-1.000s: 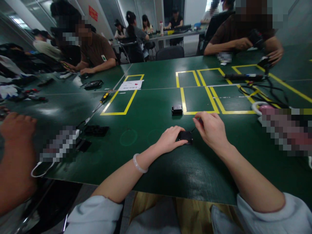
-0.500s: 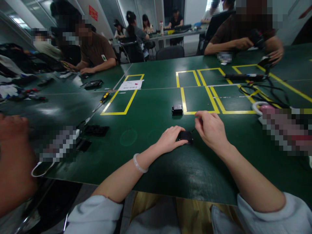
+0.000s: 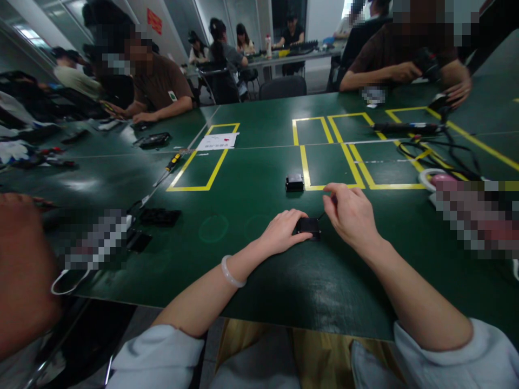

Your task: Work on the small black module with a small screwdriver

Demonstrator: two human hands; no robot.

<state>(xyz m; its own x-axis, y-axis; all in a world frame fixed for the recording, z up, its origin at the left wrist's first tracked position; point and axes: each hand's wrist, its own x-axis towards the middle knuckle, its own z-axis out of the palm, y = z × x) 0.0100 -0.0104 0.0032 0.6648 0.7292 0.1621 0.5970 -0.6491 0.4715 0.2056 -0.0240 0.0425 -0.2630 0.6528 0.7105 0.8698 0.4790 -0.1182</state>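
The left hand [image 3: 281,232] grips a black block [image 3: 310,228] flat, its long axis unclear. Right of the block, the right hand [image 3: 349,210] pinches a thin dark strand [image 3: 321,216] slanting up-right.

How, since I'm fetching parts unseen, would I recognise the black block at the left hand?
On the green table, find the pale bracelet, then the left hand beyond it. The black block is in that hand's grasp, whereas the loose block stands farther away, untouched, beside yellow tape.
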